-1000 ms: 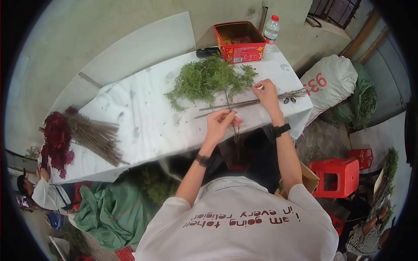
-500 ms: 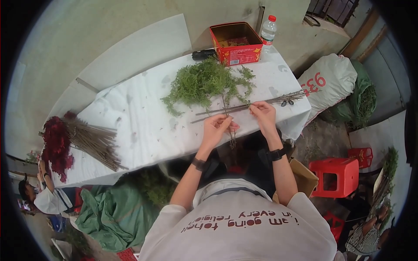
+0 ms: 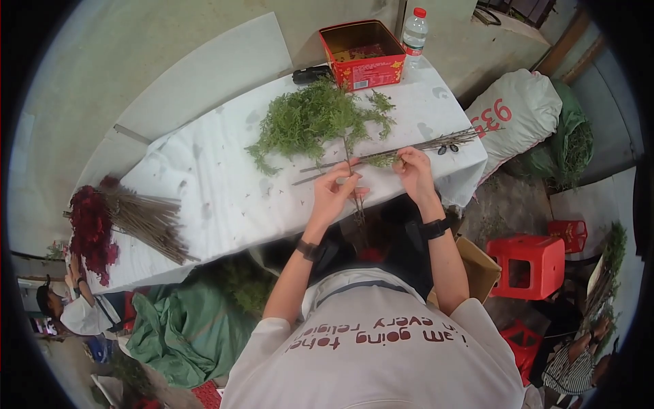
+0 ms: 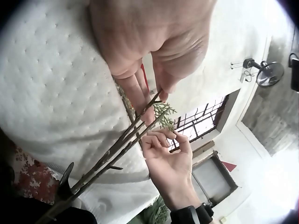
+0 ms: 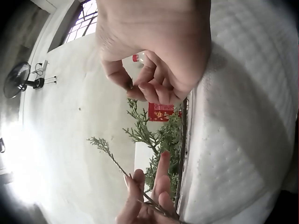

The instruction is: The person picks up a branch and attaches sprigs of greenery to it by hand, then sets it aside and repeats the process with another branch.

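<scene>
My left hand [image 3: 334,194] pinches the thin brown stem of a leafy evergreen branch [image 3: 310,119]. In the left wrist view that forked stem [image 4: 105,161] slants down from the thumb and fingers. The branch's feathery green foliage spreads over the table beyond the hand, while its lower end hangs past the front edge. To the right, my right hand [image 3: 417,178] pinches a small green sprig [image 3: 381,160] at its fingertips. In the right wrist view, the curled right fingers [image 5: 159,91] are close above evergreen leaves [image 5: 140,128]. Several bare sticks [image 3: 436,142] lie behind both hands.
On the white-covered table [image 3: 225,198], a bundle of dark red flowers [image 3: 92,228] lies at far left. A red tin [image 3: 368,65] and a water bottle [image 3: 414,34] stand at the back. A red stool [image 3: 528,262] and white sack [image 3: 514,116] are to the right.
My right hand came down toward the stem beside my left hand, then drew slightly right with a green sprig at its fingertips. My left hand keeps its pinch on the stem.
</scene>
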A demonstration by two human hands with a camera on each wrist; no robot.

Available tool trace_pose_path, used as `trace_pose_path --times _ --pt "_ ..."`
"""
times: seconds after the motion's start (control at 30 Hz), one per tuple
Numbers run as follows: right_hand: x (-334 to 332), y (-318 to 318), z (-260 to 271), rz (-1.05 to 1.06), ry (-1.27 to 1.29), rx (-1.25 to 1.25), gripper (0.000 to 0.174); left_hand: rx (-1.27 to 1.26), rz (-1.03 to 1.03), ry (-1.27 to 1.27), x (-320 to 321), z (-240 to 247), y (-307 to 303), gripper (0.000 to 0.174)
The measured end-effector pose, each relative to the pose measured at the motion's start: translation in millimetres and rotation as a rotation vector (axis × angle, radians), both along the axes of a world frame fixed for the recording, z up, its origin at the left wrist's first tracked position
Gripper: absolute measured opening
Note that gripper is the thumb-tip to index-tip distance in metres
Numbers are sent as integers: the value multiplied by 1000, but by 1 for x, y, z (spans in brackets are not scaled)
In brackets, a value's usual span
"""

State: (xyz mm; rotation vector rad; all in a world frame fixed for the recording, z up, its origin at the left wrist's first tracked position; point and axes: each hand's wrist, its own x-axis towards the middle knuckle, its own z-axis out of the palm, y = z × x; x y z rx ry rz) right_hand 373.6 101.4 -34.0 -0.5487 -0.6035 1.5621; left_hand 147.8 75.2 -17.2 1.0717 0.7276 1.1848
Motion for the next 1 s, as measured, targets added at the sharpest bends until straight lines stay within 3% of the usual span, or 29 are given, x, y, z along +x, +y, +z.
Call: trace_pose_path --times 0.57,1.0 --pt "-7 2 7 -43 -185 -60 10 -56 -108 177 -3 -2 2 18" --pt "2 -1 3 45 -132 -41 9 -17 -18 85 2 1 -2 14"
